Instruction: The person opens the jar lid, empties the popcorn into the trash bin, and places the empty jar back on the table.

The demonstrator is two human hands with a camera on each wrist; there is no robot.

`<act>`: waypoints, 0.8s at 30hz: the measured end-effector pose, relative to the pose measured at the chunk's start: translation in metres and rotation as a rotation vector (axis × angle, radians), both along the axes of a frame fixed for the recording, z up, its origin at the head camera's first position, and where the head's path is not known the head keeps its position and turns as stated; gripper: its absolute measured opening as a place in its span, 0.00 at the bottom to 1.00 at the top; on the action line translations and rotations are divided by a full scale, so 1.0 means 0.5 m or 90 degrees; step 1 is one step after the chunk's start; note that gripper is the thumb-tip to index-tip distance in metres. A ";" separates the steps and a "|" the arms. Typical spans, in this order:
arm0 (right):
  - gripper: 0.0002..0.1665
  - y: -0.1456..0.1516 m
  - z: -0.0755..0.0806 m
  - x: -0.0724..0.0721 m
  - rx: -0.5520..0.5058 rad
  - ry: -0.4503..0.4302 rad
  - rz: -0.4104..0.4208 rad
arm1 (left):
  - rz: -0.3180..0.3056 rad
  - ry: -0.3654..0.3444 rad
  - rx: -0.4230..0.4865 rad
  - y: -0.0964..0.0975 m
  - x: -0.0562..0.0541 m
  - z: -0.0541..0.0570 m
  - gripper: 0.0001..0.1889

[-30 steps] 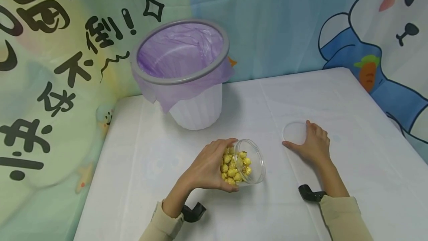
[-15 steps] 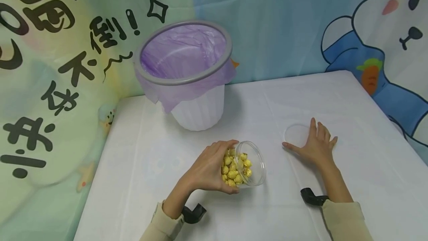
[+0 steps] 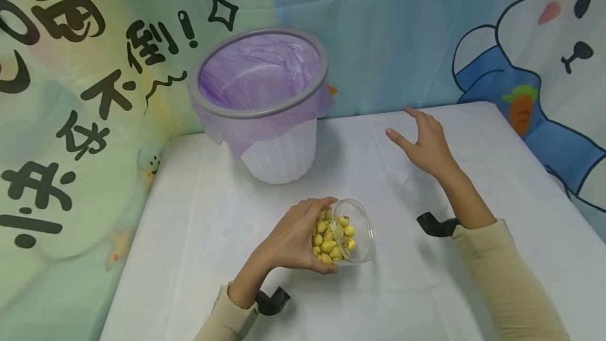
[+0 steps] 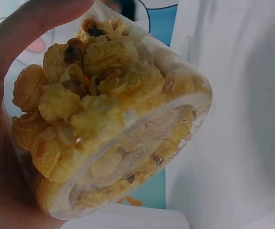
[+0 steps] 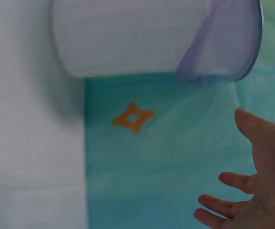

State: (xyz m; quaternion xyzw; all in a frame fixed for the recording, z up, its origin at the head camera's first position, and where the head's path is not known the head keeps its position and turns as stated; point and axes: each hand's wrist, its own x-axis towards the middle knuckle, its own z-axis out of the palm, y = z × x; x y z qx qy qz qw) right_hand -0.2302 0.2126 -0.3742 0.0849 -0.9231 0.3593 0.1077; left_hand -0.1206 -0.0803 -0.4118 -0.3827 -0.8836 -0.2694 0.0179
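My left hand [image 3: 293, 236] grips a clear plastic jar [image 3: 362, 238] of yellow popcorn [image 3: 329, 238], its thumb and fingers round the sides. The jar is tilted with its uncovered mouth facing right, just over the white table. In the left wrist view the jar [image 4: 142, 157] fills the frame, popcorn pressed against its wall and base. My right hand [image 3: 428, 146] is raised over the table's far right part, thumb apart from the fingers, holding nothing. Below it a clear round lid [image 3: 416, 196] lies flat on the cloth, faint against the white. The right wrist view shows the same hand [image 5: 266, 167] with spread fingers.
A white bin [image 3: 284, 157] with a grey rim [image 3: 258, 114] and a purple liner bag [image 3: 255, 72] stands at the back left of the table [image 3: 360, 309]. Printed cloth [image 3: 393, 36] hangs behind and at the left.
My right hand has let go of the lid, spread its fingers and moved up and away toward the back. The lid stays on the table. The left hand and jar have hardly moved.
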 end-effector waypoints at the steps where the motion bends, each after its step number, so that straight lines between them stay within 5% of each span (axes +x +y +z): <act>1: 0.43 -0.011 0.018 -0.010 -0.011 0.007 0.013 | 0.000 -0.002 -0.001 0.000 0.000 0.000 0.60; 11: 0.35 -0.137 0.156 -0.091 -0.110 0.080 0.173 | -0.001 -0.015 -0.009 -0.004 0.006 0.001 0.60; 18: 0.32 -0.189 0.167 -0.146 -0.113 0.035 0.213 | 0.003 -0.013 -0.009 -0.005 0.009 -0.002 0.60; 24: 0.32 -0.210 0.157 -0.160 -0.148 0.005 0.218 | 0.001 -0.007 -0.010 -0.003 0.008 -0.005 0.60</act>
